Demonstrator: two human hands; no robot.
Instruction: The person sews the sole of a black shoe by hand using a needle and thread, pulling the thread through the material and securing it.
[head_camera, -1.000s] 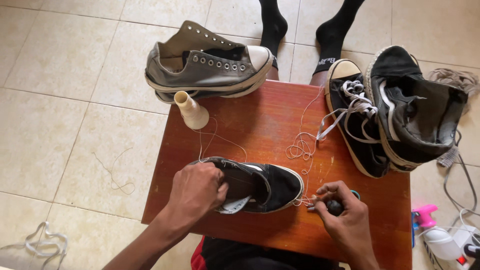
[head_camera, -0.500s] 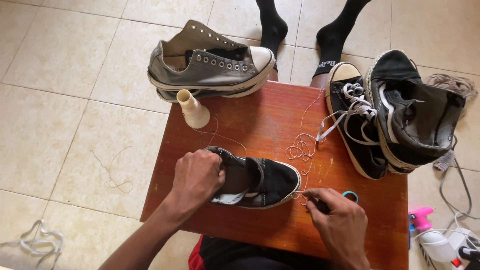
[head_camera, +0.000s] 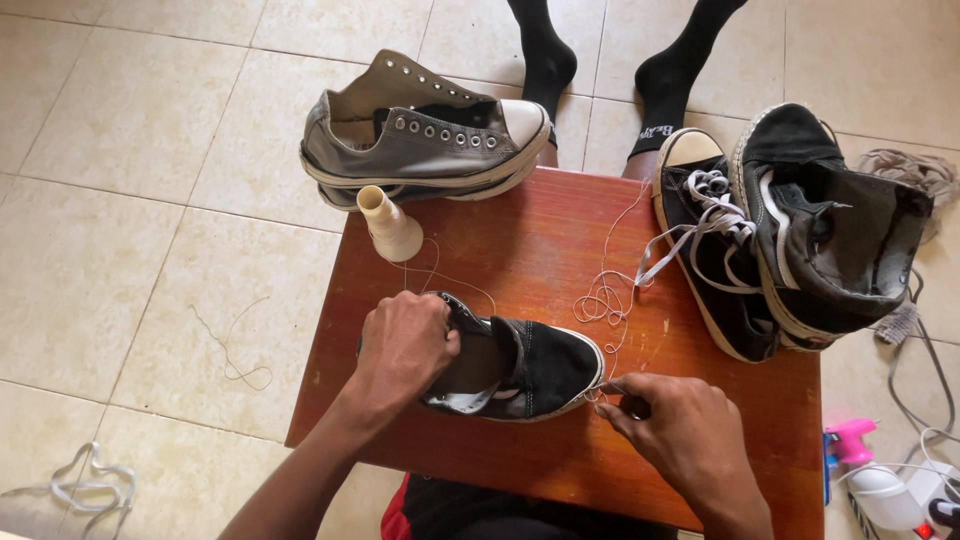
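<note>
A black low sneaker (head_camera: 530, 368) with a white sole lies on its side on the red-brown wooden table (head_camera: 520, 250). My left hand (head_camera: 403, 345) grips its heel end and holds it down. My right hand (head_camera: 680, 435) is at the toe, fingers pinched on a small dark tool pressed against the sole edge. Pale thread (head_camera: 605, 295) trails from the toe in a loose tangle across the table towards a cream thread cone (head_camera: 388, 224) standing near the far left corner.
A grey sneaker (head_camera: 425, 135) rests at the table's far edge. Two black high-tops (head_camera: 780, 230) lie on the right side. Another person's black-socked feet (head_camera: 600, 60) stand beyond the table. A pink spray bottle (head_camera: 860, 465) and cables lie on the tiled floor at right.
The sneaker has been turned slightly, toe swinging toward me. My right hand has shifted from beside the table to the sneaker's toe. My left hand has kept its hold on the heel.
</note>
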